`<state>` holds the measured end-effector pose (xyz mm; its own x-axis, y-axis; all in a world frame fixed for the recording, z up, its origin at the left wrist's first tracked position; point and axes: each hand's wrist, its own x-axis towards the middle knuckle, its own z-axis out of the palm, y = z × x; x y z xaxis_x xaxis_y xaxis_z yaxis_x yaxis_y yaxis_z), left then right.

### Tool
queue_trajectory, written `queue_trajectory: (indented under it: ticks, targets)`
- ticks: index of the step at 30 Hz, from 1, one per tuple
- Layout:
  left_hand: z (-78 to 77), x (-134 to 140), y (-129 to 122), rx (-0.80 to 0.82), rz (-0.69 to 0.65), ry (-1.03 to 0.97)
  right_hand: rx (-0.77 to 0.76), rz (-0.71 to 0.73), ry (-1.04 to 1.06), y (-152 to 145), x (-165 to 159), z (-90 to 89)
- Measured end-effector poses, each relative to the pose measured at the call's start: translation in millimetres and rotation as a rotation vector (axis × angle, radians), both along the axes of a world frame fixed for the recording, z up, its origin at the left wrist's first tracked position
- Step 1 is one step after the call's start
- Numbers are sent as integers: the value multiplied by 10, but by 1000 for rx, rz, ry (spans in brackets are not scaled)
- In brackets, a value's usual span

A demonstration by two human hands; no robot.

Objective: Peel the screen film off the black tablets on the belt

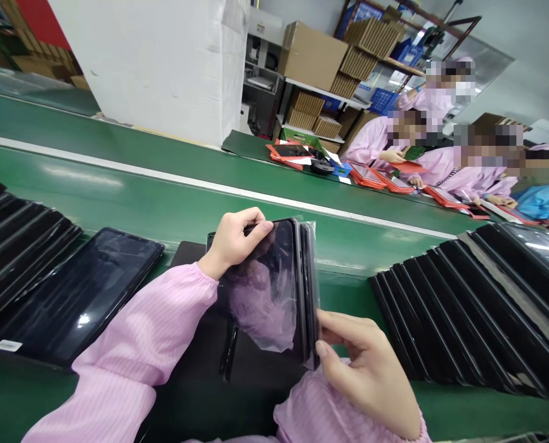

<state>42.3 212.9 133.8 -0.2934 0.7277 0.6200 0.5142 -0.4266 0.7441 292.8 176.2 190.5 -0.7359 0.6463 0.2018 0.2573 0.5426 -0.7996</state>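
Observation:
Several black tablets (274, 289) in clear plastic film stand on edge, pressed together, between my hands. My left hand (235, 242) is closed over their upper left edge, its thumb lying across the front screen. At the lower right edge of the same tablets, my right hand (364, 363) pinches with thumb and fingers. Loose film wrinkles over the front screen and sticks out at the top right corner. Beneath the tablets are dark flat pieces (251, 363), partly hidden by my arms and the tablets.
Leaning rows of black tablets lie at the left (16, 246) and right (468, 307). One tablet with a white label (90, 289) lies face up at left. Across the green bench (164, 197), people in pink (376, 138) handle red-orange pieces. A white pillar (164, 67) and shelves stand behind.

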Motion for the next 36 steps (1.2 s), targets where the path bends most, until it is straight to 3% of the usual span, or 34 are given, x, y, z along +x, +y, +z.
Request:
queue_trajectory:
  ticks: [6,12,18,36]
  targets:
    - [-4,-10,-3,9,8,-4,38,-31,-10,-4,6,-14]
    - [-9,-20,-7,6,7,-8,-33,-6,31,-19,-13,4]
    - [-6,-27,-2,14,15,-9,11,-60,6,-22,-44,7]
    - [-8,-24,-5,13,15,-10,-61,-39,17,-12,-39,-6]
